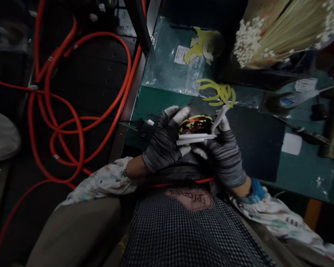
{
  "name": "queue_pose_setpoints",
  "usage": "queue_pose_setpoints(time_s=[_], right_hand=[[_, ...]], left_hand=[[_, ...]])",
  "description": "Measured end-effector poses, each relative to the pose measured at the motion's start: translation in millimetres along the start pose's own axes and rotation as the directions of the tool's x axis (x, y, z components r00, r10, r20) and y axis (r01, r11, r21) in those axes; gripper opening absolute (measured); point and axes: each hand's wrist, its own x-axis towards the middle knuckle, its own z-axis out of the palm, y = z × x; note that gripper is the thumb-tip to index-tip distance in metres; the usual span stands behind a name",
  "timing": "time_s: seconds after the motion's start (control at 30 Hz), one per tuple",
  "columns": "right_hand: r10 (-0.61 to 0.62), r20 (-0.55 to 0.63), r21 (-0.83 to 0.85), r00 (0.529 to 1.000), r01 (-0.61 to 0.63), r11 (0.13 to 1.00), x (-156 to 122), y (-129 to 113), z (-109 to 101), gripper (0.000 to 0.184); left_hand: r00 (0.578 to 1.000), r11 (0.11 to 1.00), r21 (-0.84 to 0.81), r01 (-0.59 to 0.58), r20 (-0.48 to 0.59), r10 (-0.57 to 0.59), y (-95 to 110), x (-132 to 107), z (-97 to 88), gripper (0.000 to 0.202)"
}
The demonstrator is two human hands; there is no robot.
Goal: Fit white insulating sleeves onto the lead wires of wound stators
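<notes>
Both my hands wear grey knit gloves with white fingertips and meet close in front of my chest. My left hand (163, 142) curls round a dark round part wound with orange and green wires (196, 124). My right hand (225, 155) pinches thin white tubes (196, 138); one lies flat between the two hands and another slants up past my fingers (220, 118). The underside of the wound part is hidden by my hands.
On the green bench (303, 174) lie clear plastic bags (167, 66) with yellow strips (219, 92), a bundle of white-tipped sticks (284, 33) at the top right, tools and labels at the right. Orange cables (72, 122) loop over the dark floor at the left.
</notes>
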Motion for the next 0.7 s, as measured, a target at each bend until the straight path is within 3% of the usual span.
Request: queue_pose_setpoints(time_s=[0.13,0.27,0.47,0.7], right_hand=[[-0.1,0.019,0.001,0.995,0.1,0.995,1,22,-12,0.04],[-0.157,0.036,-0.032,0.987,0.158,0.987,10,29,-16,0.025],[-0.226,0.072,-0.084,0.971,0.232,0.969,15,30,-18,0.029],[-0.055,-0.026,-0.003,0.998,0.055,0.998,5,27,-9,0.054]], left_hand=[[0.999,1.0,-0.015,0.013,-0.047,-0.014,10,10,9.2,0.097],[0.995,0.996,-0.062,0.065,-0.067,-0.069,15,17,17.8,0.092],[0.995,0.994,-0.05,0.1,0.004,-0.1,19,24,15.5,0.09],[0.998,0.997,-0.018,0.069,0.005,-0.069,26,25,16.3,0.09]])
